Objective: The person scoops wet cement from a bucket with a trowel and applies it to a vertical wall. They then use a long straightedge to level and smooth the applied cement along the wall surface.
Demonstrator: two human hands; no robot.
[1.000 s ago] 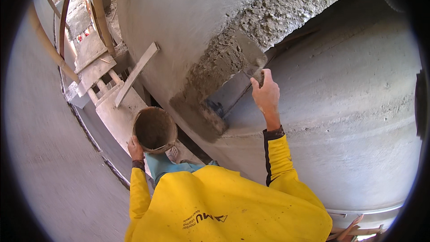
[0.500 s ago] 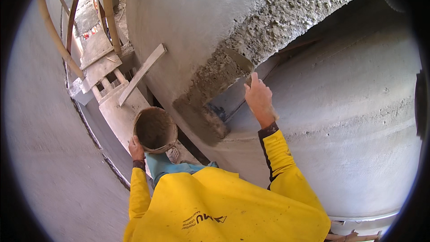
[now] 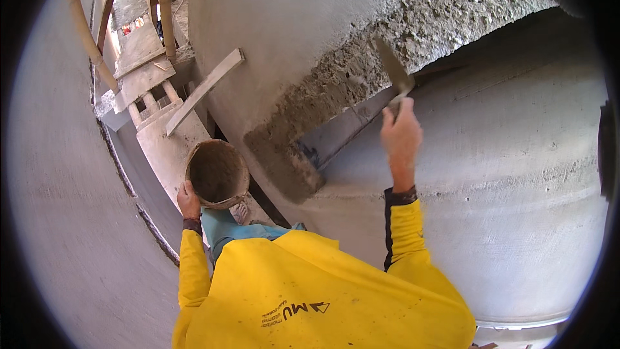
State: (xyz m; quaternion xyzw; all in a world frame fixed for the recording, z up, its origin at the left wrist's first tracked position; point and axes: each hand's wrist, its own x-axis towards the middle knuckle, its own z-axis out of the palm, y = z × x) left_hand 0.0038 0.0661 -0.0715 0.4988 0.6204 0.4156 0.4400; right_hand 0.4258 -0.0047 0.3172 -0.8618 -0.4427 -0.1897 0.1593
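Observation:
My right hand (image 3: 400,139) grips the handle of a trowel (image 3: 392,71). Its blade points up and rests against a rough band of wet mortar (image 3: 387,45) on a grey plastered wall. My left hand (image 3: 188,201) holds a round pan (image 3: 217,173) by its rim at waist height; the pan's inside is coated with grey mortar. Both arms wear yellow sleeves. A flat grey board (image 3: 349,126) leans against the wall just under the mortar band, left of my right hand.
A smooth curved plastered surface (image 3: 504,174) fills the right side. A wooden plank (image 3: 203,90) and a wooden platform (image 3: 145,74) lie at upper left, with poles (image 3: 165,6) standing behind. A curved grey wall (image 3: 58,207) runs down the left.
My right hand has risen and moved right along the mortar band, bringing the trowel blade up onto the rough edge. The left hand with the pan has stayed about where it was.

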